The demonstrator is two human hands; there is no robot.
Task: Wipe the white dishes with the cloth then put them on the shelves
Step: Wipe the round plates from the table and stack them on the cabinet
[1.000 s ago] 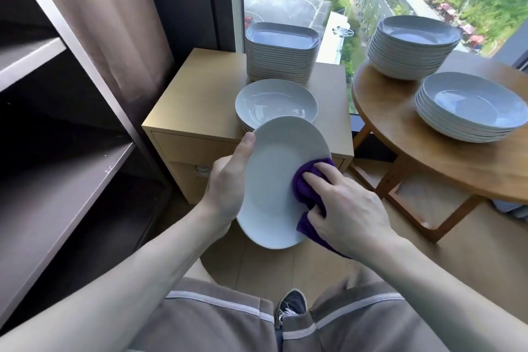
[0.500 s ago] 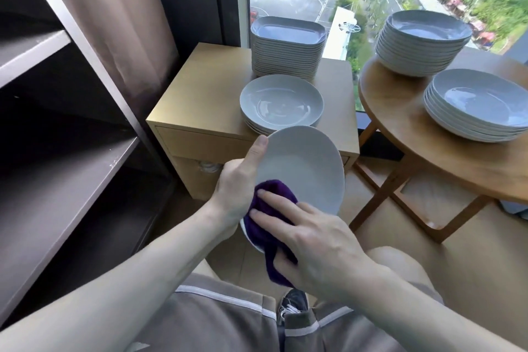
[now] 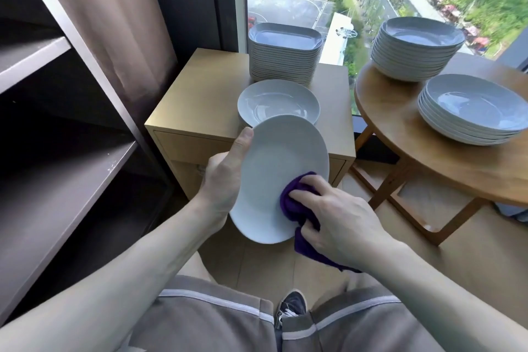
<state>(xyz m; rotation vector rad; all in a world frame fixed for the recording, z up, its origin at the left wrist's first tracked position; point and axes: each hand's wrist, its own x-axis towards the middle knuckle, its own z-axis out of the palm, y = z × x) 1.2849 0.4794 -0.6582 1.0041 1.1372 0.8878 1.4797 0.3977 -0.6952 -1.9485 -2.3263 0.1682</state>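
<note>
My left hand [image 3: 225,177] grips the left rim of a white oval plate [image 3: 274,163], held tilted above the floor in front of me. My right hand [image 3: 340,217] presses a purple cloth [image 3: 297,203] against the plate's lower right face; part of the cloth hangs down under my palm. Dark shelves [image 3: 57,188] stand at the left, with nothing visible on them.
A wooden cabinet [image 3: 200,100] carries a short stack of round plates [image 3: 278,103] and a tall stack of square dishes [image 3: 285,57]. The round wooden table [image 3: 400,134] at right bears two more plate stacks [image 3: 471,108] [image 3: 414,46]. A window is behind them.
The cloth and my right hand have swept from the plate's lower left to its lower right. The plate stays in my left hand.
</note>
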